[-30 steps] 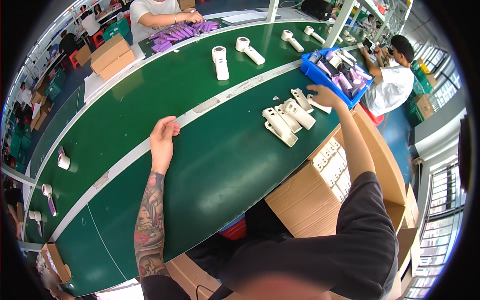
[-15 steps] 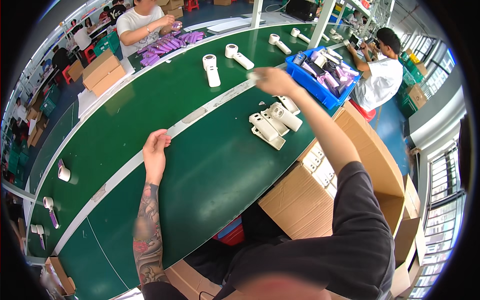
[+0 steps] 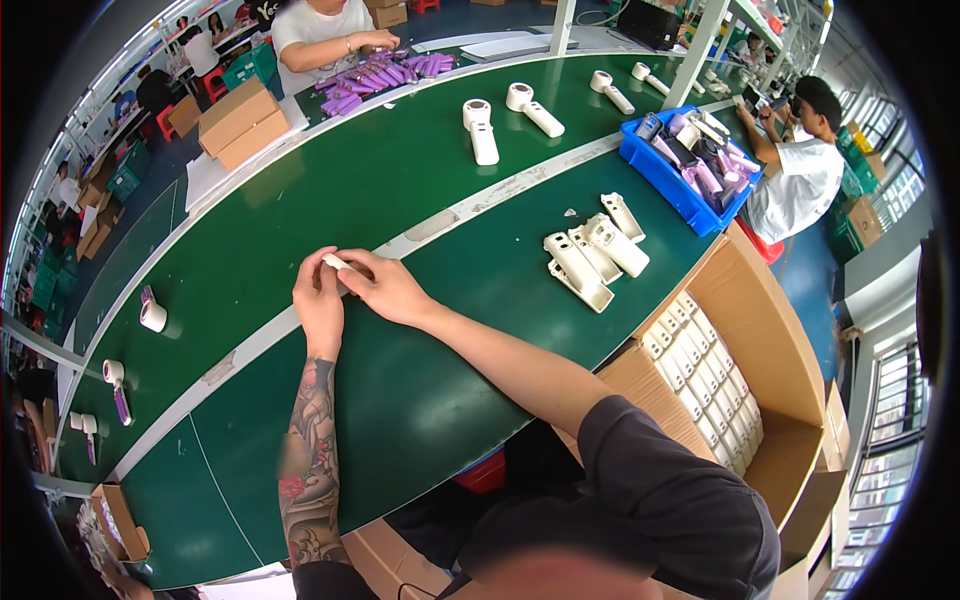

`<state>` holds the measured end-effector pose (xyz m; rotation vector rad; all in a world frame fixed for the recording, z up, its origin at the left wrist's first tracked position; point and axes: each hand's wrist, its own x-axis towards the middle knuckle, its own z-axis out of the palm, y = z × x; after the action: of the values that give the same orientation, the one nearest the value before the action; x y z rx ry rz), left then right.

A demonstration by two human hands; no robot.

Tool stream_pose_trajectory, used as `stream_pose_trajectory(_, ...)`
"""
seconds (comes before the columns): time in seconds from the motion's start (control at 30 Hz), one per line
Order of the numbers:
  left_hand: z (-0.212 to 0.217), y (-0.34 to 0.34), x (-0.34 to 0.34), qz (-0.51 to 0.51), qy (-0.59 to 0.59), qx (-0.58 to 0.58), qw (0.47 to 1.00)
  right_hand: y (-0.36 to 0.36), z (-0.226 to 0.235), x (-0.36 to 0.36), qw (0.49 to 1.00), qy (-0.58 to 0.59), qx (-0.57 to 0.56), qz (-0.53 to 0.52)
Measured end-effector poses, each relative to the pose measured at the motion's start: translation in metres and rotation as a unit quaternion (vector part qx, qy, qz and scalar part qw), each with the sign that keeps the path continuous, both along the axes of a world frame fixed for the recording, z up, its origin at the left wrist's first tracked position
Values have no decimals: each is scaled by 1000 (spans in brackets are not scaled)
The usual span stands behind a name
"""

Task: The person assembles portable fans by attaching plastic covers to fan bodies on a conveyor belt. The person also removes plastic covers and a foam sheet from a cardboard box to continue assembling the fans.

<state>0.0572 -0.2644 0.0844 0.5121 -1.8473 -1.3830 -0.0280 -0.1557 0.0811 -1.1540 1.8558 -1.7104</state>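
Note:
My left hand [image 3: 318, 305] and my right hand [image 3: 393, 289] meet over the front of the green table. Between their fingertips is a small white plastic piece [image 3: 337, 262], mostly covered by the fingers, so its exact kind is unclear. Both hands are closed on it. To the right of my hands lie several off-white plastic housing shells [image 3: 577, 262], some leaning on one another. One open half shell [image 3: 622, 216] rests just behind that group.
Beyond the pale divider strip [image 3: 435, 228], white handheld fans [image 3: 482, 135] lie on the green surface. A blue bin [image 3: 668, 182] of mixed parts stands at right. An open carton [image 3: 785, 345] holds rows of white housings. Across the table, a person handles purple parts [image 3: 365, 80]; another sits at right.
My right hand has come back from the far right, beside the strip, to my left hand. The view has shifted, so the shells and bin appear farther right.

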Motion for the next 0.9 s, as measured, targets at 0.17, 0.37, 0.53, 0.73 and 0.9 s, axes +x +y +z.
stream_pose_trajectory(0.17, -2, 6, -5, 6, -27, -69, 997, 11, 0, -11, 992, -116, -18, 41)
stream_pose_trajectory(0.37, -12, -3, -5, 17, 6, -106, 994, 8, 8, -5, 994, -107, -13, 33)
stream_pose_trajectory(0.53, -10, 2, -11, 22, 19, -92, 995, 8, 2, -12, 995, -96, -12, 27)
stream_pose_trajectory(0.73, -15, -12, -5, 33, 87, -24, 995, 8, 5, -4, 993, -105, -10, 58)
stream_pose_trajectory(0.9, -33, -112, 3, 268, 141, 35, 952, 9, 11, 1, 994, -95, 0, 60)
